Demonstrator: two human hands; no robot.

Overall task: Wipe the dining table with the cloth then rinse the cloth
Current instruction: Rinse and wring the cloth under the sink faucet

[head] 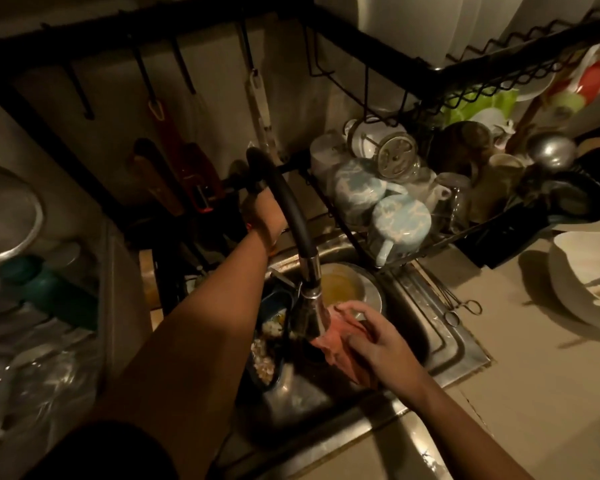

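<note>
The right hand [371, 337] gripped the pink cloth [333, 344], fingers curled round it, just under the spray head [309, 306] and over the sink [440, 344]. The left hand [260, 216] reached behind the faucet [291, 216], perhaps at its handle; I could not tell how its fingers lay. A bowl [340, 282] and a food container [267, 355] crowded the basin. The dish rack [465, 233] stood close at the back-right edge.

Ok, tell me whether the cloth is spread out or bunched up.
Bunched up: the cloth sits crumpled in folds under the right hand, whose fingers curl round it beside the tap head over the sink.
</note>
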